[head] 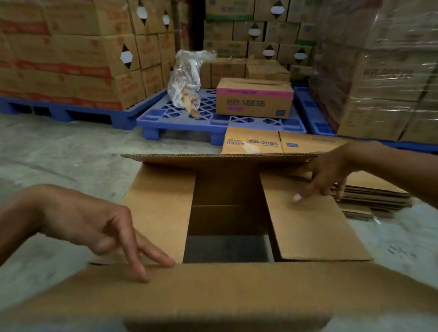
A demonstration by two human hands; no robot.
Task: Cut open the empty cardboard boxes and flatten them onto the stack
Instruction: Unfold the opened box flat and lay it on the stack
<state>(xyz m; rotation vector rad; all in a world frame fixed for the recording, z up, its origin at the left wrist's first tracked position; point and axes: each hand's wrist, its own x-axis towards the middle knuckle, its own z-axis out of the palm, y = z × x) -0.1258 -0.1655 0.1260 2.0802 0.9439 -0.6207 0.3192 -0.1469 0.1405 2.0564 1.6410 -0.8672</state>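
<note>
An open brown cardboard box [222,201] stands in front of me with all its flaps spread; the concrete floor shows through its open bottom. My left hand [101,231] rests with straight fingers on the near flap [224,297]. My right hand [323,175] reaches in from the right, its fingers touching the right inner flap [312,225] near the far flap's edge. Behind the box, at the right, lies the stack of flattened boxes [372,197] on the floor. No cutting tool is visible.
A light blue plastic pallet [218,116] beyond the box carries a closed box with a pink band [254,99] and a clear plastic bag [185,80]. Tall pallets of stacked cartons stand left [63,39] and, shrink-wrapped, right [414,73]. Grey concrete floor lies all around.
</note>
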